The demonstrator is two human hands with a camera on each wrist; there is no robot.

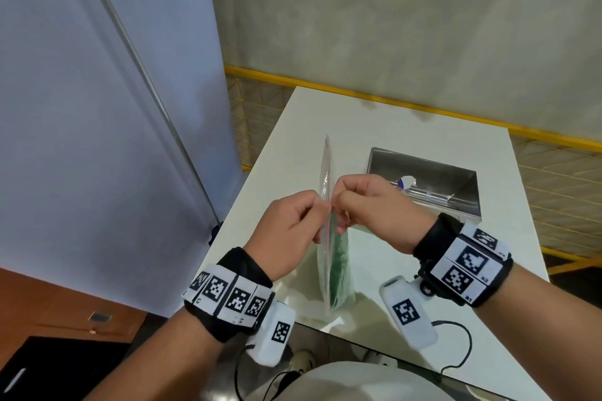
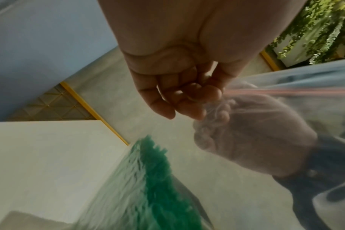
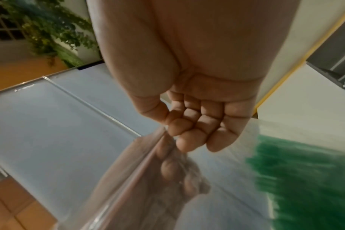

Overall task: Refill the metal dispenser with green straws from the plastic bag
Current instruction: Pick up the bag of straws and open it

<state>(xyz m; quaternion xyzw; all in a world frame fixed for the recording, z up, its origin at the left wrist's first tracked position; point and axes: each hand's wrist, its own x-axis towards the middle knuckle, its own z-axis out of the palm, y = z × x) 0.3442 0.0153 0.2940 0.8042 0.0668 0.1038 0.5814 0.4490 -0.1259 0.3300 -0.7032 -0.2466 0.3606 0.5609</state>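
Two hands share the plastic bag (image 1: 325,257), which stands upright on the worktop (image 1: 407,140) just in front of the open metal dispenser (image 1: 426,179). The left hand (image 1: 286,231) and right hand (image 1: 371,205) each pinch one lip at the red-lined zip seal. The film looks thin, limp and slick, so the mouth is the place to grip. The green straws (image 2: 159,179) bunched low inside are likely light and apt to spill.
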